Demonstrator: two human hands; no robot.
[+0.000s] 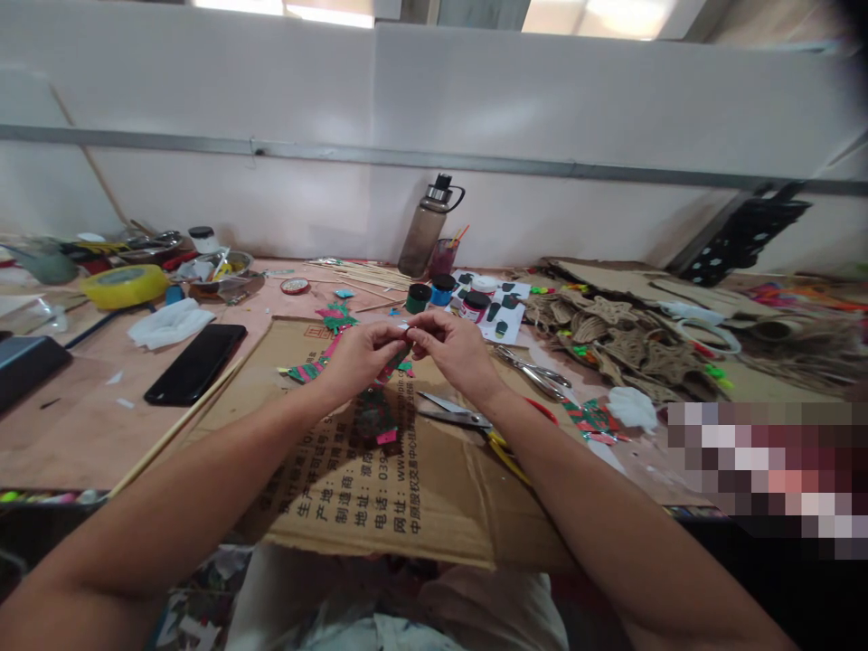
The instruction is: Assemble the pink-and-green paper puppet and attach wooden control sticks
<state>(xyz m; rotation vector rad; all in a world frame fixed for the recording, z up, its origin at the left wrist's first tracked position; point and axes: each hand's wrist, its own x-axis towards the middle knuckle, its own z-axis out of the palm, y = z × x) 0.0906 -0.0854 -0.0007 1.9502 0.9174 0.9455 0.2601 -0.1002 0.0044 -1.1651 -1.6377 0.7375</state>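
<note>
My left hand and my right hand meet above a printed cardboard sheet, thumbs and fingertips pinched together. Between them is something small and dark with a green and reddish painted part; the fingers hide most of it. Under and beside my left hand lie green and pink painted pieces, and a dark green one with a pink tip rests just below. Scissors with yellow and red handles lie partly beneath my right forearm, blades apart. Metal pliers are to the right of that hand.
Paint jars, a tilted water bottle and thin sticks stand or lie at the back. On the left are a black phone, a yellow tape roll and white tissue. Brown cord pieces pile up at right.
</note>
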